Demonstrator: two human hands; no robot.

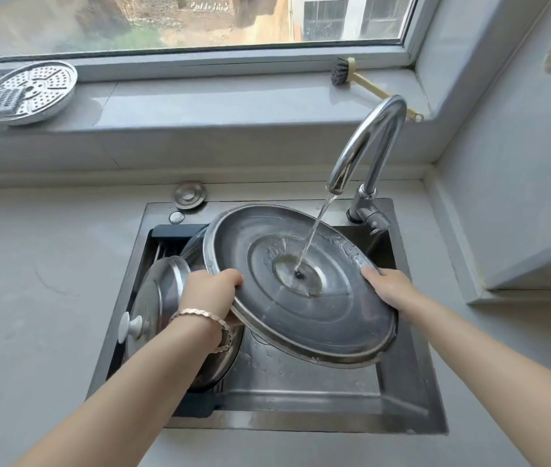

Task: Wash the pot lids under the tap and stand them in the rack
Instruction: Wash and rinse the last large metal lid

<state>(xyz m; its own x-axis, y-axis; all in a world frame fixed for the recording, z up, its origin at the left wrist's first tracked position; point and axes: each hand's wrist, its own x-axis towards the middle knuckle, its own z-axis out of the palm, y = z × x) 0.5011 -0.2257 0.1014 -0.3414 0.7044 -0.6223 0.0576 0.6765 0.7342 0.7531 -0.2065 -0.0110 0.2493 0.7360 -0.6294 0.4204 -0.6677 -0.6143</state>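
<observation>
Left hand [213,291]: clamped on the left rim of the large lid [301,308], with the fingers curled over the edge.
Right hand [387,286]: the right rim is gripped, the thumb laid on the upper face and the other fingers hidden beneath.
Lid position: held tilted above the sink [301,423], hollow underside up, so that the water stream [316,227] from the tap [365,139] is caught close to the centre.
Step in hand: judged to be the rinsing of the underside.
Doing it well: the lid is best tipped and turned so that water is carried out across every ring to the rim. Both grips should be kept firm, as wet steel is likely to be slippery. The low edge should be kept over the basin for run-off.
Lid appearance: dull brushed steel, pressed in concentric rings, with a dark fastener at the centre. Water is pooled in the middle recess and droplets are scattered along the far rim. The knob side cannot be seen.
Smaller lid [156,308]: stood on edge in the rack [180,230] at the sink's left side, its white knob turned outward.
</observation>
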